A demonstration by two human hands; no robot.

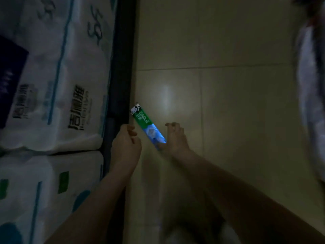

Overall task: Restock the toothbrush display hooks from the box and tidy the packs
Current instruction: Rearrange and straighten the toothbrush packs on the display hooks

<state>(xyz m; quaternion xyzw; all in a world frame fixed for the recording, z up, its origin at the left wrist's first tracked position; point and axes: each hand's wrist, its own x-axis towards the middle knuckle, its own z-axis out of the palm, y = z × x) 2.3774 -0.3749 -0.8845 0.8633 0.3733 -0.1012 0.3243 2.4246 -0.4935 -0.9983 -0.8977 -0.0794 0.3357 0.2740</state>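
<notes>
Slanting up-left over the tiled floor [228, 103], the long green-and-blue carded toothbrush pack [148, 126] is pinched at its lower end by the right hand [175, 138], the curled left hand [125, 143] beside its middle

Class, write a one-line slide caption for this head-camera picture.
Both hands, left and right, hold a green Darlie pack above the tiled floor.

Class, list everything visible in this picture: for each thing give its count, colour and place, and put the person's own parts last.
toothbrush pack: one, green and blue, centre, held between both hands over the floor.
wrapped bulk packs: at least two, white with blue and green print, stacked at left.
shelf edge: one, dark, running beside the packs.
tiled floor: pale, centre and right.
left hand: one, gripping the pack's near side.
right hand: one, holding the pack's lower end.
</notes>
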